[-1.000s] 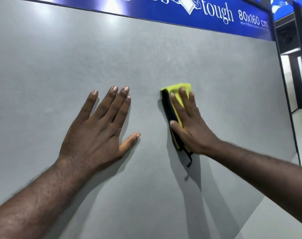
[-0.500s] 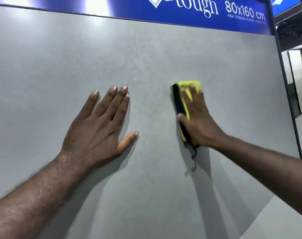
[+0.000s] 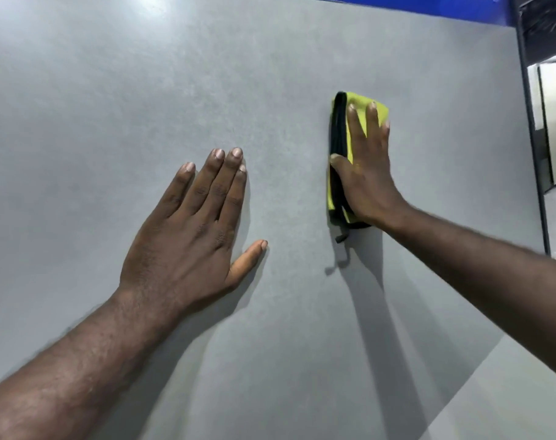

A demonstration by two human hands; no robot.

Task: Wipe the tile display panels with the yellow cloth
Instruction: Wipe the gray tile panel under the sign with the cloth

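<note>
Our right grip (image 3: 367, 182) lies flat on the yellow cloth (image 3: 362, 100), fingers straight and a little apart, pressing it against the grey tile panel (image 3: 143, 90). The thumb rests along the cloth's black edging (image 3: 338, 122). Nothing is pinched; the palm and fingers simply bear on the folded cloth. The cloth is folded into a tall pad and sits flat against the panel, its yellow top showing past our fingertips. A short black loop (image 3: 341, 237) hangs from the cloth's lower edge.

Left of the cloth and a little lower, well apart from it, our left grip (image 3: 191, 233) rests flat on the same panel, fingers straight and close together, thumb spread out toward the cloth. It holds nothing.

Above the cloth and to its right, a blue banner (image 3: 429, 4) runs along the panel's top edge. We see a trace of pale lettering where the frame cuts it off, too small and clipped to read. Right of the cloth, a dark upright frame (image 3: 530, 122) borders the panel.
</note>
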